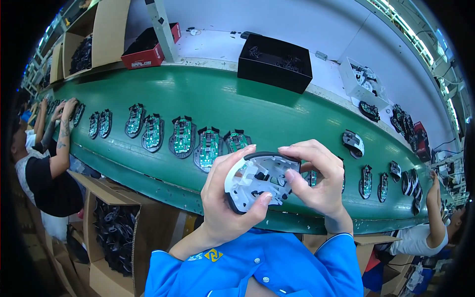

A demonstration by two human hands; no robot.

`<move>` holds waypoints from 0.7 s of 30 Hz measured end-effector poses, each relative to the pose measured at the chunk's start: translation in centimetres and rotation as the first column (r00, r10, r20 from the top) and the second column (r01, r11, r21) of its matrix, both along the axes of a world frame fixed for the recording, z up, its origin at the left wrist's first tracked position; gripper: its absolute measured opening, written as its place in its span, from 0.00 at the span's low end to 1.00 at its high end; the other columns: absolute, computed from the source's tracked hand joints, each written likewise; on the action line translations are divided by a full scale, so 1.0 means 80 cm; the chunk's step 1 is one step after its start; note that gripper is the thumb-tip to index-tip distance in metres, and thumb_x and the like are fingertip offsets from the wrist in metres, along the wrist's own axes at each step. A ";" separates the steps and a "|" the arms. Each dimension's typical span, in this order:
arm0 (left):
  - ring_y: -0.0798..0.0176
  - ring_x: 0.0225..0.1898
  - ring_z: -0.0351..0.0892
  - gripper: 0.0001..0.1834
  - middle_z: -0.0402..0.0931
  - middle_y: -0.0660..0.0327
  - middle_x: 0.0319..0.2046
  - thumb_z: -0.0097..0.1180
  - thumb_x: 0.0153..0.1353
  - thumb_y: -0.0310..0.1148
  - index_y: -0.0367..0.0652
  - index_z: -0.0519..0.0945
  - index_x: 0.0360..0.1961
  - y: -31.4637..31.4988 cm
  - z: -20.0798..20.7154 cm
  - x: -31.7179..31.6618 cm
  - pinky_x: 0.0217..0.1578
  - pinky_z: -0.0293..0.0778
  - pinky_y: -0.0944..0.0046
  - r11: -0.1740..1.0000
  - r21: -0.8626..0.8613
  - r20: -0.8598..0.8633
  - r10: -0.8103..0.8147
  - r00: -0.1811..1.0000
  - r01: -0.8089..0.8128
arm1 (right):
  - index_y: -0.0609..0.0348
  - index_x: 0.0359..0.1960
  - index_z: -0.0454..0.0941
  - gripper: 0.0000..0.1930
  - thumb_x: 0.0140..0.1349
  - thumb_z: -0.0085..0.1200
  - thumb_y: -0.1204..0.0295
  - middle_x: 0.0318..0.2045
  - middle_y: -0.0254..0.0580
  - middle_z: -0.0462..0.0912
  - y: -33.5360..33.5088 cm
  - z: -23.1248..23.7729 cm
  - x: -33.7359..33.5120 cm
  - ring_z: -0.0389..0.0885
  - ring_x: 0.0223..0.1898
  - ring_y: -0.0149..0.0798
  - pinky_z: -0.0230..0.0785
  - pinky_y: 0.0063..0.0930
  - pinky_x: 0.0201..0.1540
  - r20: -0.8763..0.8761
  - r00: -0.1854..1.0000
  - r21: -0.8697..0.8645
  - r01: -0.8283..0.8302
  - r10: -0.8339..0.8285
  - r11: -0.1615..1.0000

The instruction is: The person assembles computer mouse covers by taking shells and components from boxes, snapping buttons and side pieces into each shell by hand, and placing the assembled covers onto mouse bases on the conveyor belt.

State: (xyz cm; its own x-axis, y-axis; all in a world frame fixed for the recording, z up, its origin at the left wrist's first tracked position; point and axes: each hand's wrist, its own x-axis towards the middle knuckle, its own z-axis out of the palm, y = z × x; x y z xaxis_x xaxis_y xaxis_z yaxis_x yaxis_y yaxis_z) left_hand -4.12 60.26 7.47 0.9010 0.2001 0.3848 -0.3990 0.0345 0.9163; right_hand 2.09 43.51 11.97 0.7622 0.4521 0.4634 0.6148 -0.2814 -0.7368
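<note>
Between my two hands, above the near edge of the green belt, is a white computer mouse top shell (247, 185) with a black rim. Its hollow inner side faces me. My left hand (225, 190) wraps the left side, with the thumb along the lower edge. My right hand (319, 180) grips the right side, its thumb over the inside of the shell and its fingers at the far rim. Just beyond the shell lie mouse bases with green circuit boards (208, 148), partly hidden by my hands.
The green conveyor belt (198, 91) carries several more mouse bases and a white-and-black mouse (353, 143). Behind it stand a black box (275, 62), a white bin (363, 81) and a red box (146, 52). A carton of black parts (116, 232) is low left. Co-workers sit left (54, 173) and right (425, 227).
</note>
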 end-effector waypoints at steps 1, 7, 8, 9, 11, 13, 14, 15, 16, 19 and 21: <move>0.53 0.47 0.74 0.34 0.72 0.47 0.49 0.63 0.42 0.27 0.32 0.67 0.53 0.001 0.000 0.002 0.46 0.71 0.61 0.991 0.124 0.067 0.036 0.997 -0.044 | 0.62 0.40 0.79 0.16 0.46 0.56 0.81 0.35 0.44 0.80 -0.001 -0.001 -0.001 0.80 0.34 0.34 0.74 0.21 0.26 -0.003 1.000 -0.002 0.003 -0.003 1.000; 0.52 0.47 0.73 0.32 0.73 0.48 0.47 0.61 0.42 0.25 0.32 0.68 0.53 0.001 0.005 0.002 0.47 0.71 0.60 0.968 0.237 0.180 0.041 0.983 -0.083 | 0.62 0.40 0.79 0.16 0.46 0.57 0.80 0.34 0.43 0.80 -0.005 0.002 0.002 0.80 0.34 0.34 0.73 0.20 0.26 -0.004 1.000 -0.011 -0.014 0.014 1.000; 0.52 0.47 0.73 0.32 0.73 0.48 0.47 0.61 0.42 0.25 0.32 0.68 0.53 0.002 0.004 0.002 0.47 0.71 0.60 0.968 0.236 0.180 0.040 0.983 -0.083 | 0.62 0.41 0.79 0.15 0.47 0.57 0.79 0.34 0.43 0.80 -0.007 0.003 0.004 0.80 0.34 0.33 0.73 0.20 0.26 -0.077 0.995 0.012 -0.055 0.056 0.998; 0.51 0.47 0.73 0.32 0.73 0.48 0.48 0.60 0.42 0.24 0.32 0.68 0.53 0.002 0.001 0.001 0.47 0.70 0.60 0.981 0.185 0.107 0.035 0.994 -0.055 | 0.62 0.41 0.79 0.15 0.48 0.57 0.79 0.33 0.43 0.80 -0.009 0.004 0.005 0.80 0.34 0.33 0.73 0.20 0.26 -0.149 0.984 0.039 -0.094 0.099 0.995; 0.55 0.48 0.73 0.30 0.73 0.48 0.47 0.57 0.46 0.22 0.32 0.67 0.53 -0.001 -0.001 -0.005 0.49 0.69 0.62 1.000 -0.018 -0.072 -0.001 0.997 0.000 | 0.62 0.41 0.80 0.14 0.50 0.57 0.78 0.33 0.43 0.80 -0.010 -0.003 0.009 0.79 0.33 0.33 0.73 0.20 0.26 -0.152 0.981 0.067 -0.113 0.122 0.991; 0.58 0.48 0.73 0.28 0.73 0.50 0.46 0.56 0.47 0.23 0.32 0.66 0.53 0.000 0.005 -0.004 0.49 0.69 0.63 0.995 -0.097 -0.105 -0.045 0.993 0.035 | 0.62 0.41 0.80 0.13 0.51 0.57 0.78 0.33 0.43 0.80 -0.010 -0.005 0.009 0.79 0.33 0.33 0.74 0.20 0.27 -0.156 0.976 0.096 -0.135 0.148 0.986; 0.61 0.48 0.72 0.27 0.73 0.51 0.45 0.55 0.49 0.23 0.32 0.66 0.53 0.000 0.008 -0.003 0.49 0.68 0.64 0.982 -0.176 -0.133 -0.096 0.986 0.072 | 0.62 0.41 0.80 0.13 0.52 0.57 0.77 0.33 0.43 0.80 -0.010 -0.003 0.006 0.79 0.32 0.32 0.74 0.20 0.26 -0.142 0.984 0.053 -0.105 0.111 0.993; 0.65 0.47 0.72 0.26 0.73 0.54 0.43 0.55 0.51 0.24 0.32 0.66 0.53 0.001 0.012 -0.003 0.48 0.68 0.66 0.964 -0.239 -0.155 -0.153 0.976 0.113 | 0.63 0.41 0.80 0.12 0.53 0.58 0.77 0.33 0.44 0.80 -0.009 -0.001 0.003 0.79 0.31 0.32 0.73 0.20 0.26 -0.127 0.989 0.009 -0.075 0.075 0.997; 0.65 0.47 0.72 0.26 0.73 0.54 0.43 0.55 0.51 0.24 0.32 0.66 0.53 0.004 0.014 -0.001 0.48 0.68 0.66 0.964 -0.242 -0.158 -0.151 0.976 0.111 | 0.63 0.41 0.80 0.12 0.53 0.58 0.77 0.33 0.44 0.80 -0.007 0.001 -0.003 0.79 0.31 0.32 0.73 0.20 0.26 -0.130 0.989 0.008 -0.077 0.077 0.997; 0.68 0.44 0.74 0.26 0.74 0.56 0.42 0.58 0.51 0.25 0.33 0.68 0.53 0.011 0.015 0.005 0.45 0.70 0.69 0.938 -0.300 -0.196 -0.242 0.950 0.177 | 0.63 0.38 0.81 0.12 0.51 0.60 0.77 0.30 0.43 0.79 -0.001 0.004 -0.014 0.77 0.30 0.31 0.69 0.19 0.26 0.009 0.998 -0.060 0.060 -0.060 0.996; 0.69 0.43 0.74 0.25 0.74 0.57 0.41 0.58 0.52 0.24 0.35 0.68 0.53 0.013 0.017 0.006 0.44 0.71 0.70 0.982 -0.133 -0.213 -0.158 0.964 0.131 | 0.64 0.39 0.81 0.12 0.51 0.60 0.79 0.30 0.44 0.79 0.000 0.004 -0.016 0.78 0.29 0.32 0.70 0.20 0.25 0.089 0.994 -0.084 0.065 -0.058 0.994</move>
State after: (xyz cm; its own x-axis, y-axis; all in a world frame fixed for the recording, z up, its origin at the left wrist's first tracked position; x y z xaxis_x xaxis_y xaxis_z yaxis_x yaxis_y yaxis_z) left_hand -3.66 61.30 8.80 0.9836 0.0932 0.1544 -0.1697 0.1885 0.9673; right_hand 0.79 43.52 12.30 0.7488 0.4468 0.4896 0.6544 -0.3810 -0.6532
